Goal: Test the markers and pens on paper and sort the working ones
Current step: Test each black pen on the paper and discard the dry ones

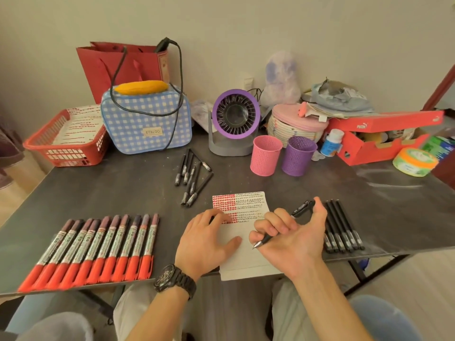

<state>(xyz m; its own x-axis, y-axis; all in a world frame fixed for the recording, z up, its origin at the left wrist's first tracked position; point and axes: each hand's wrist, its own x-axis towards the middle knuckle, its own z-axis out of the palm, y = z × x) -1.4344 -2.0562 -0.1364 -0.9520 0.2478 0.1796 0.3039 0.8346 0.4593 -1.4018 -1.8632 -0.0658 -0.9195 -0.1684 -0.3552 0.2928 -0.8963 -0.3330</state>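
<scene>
Pen (283, 225) gripped in right hand (290, 239), over paper (243, 257)

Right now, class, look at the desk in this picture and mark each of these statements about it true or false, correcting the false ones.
1. The right hand holds a black pen with its tip over the paper. True.
2. The left hand is lifting a red marker. False: it lies flat on the paper.
3. The red markers lie in a row left of the paper. True.
4. The pink cup and purple cup are tipped over. False: both stand upright.
</scene>
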